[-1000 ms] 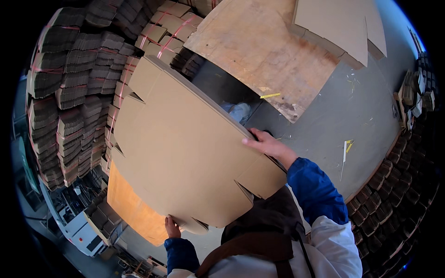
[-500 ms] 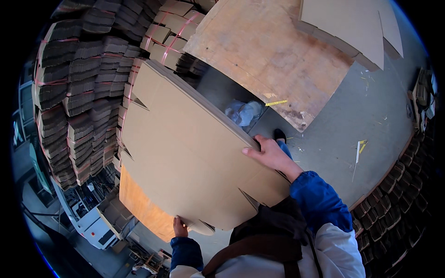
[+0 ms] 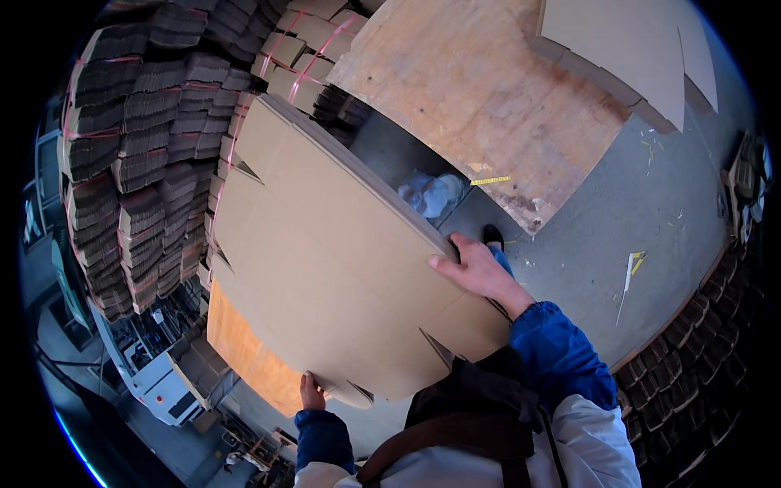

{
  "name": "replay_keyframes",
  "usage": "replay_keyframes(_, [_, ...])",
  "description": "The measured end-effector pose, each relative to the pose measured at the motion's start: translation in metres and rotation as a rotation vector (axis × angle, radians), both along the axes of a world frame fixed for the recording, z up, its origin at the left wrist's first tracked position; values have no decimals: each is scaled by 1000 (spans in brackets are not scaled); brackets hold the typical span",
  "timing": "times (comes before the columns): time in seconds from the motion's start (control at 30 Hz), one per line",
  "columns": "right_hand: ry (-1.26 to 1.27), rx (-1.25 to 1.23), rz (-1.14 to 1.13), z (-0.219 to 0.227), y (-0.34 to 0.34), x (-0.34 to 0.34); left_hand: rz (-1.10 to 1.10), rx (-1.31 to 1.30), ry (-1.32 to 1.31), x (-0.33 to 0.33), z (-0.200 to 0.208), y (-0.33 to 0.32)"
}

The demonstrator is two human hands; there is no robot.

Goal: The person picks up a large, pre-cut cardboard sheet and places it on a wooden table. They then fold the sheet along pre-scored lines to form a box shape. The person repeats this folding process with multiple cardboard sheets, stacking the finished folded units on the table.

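a stack of large flat brown corrugated cardboard sheets with notched edges (image 3: 333, 244) fills the middle of the view, held tilted in front of the person's chest. the right hand (image 3: 476, 272) grips its right edge, fingers (image 3: 447, 262) close together and curled over the top face, thumb hidden behind the edge. the left hand (image 3: 311, 392) supports the lower left corner from beneath; only the knuckles show, so i cannot tell how its fingers lie. both arms wear blue sleeves (image 3: 557, 354) under a white vest.

an orange-brown sheet (image 3: 244, 354) shows under the stack's lower left edge. to the left, tall piles of bundled folded cartons tied with pink strapping (image 3: 146, 163) rise close beside the stack. above and to the right, a worn plywood board (image 3: 480, 98) lies tilted, with pale flat cardboard panels (image 3: 626, 49) on its far end. between the board and the stack sits a crumpled clear plastic wrap (image 3: 431, 193) near a small yellow strip (image 3: 490, 180). a dark shoe (image 3: 492, 236) shows just past the right hand on the grey concrete floor (image 3: 651, 211). more dark stacked cartons (image 3: 700, 325) line the right rim.
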State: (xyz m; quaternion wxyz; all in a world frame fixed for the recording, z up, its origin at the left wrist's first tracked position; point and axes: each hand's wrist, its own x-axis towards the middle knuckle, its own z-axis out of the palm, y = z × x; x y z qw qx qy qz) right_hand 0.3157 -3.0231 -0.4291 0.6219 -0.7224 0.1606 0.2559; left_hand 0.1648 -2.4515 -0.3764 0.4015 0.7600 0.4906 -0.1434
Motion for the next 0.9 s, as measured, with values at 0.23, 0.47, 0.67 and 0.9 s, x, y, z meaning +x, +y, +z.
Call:
replay_keyframes(0.23, [157, 431, -135, -37, -11, -13, -892, 688, -349, 146, 32, -124])
replay_keyframes(0.47, [369, 680, -88, -64, -40, -92, -1874, 317, -504, 264, 52, -363])
replay_keyframes(0.67, [398, 715, -153, -73, -40, -108, -2376, 262, -210, 269, 20, -421])
replay_keyframes(0.9, [22, 258, -156, -65, -28, -60, -1703, 439, -495, 268, 13, -360])
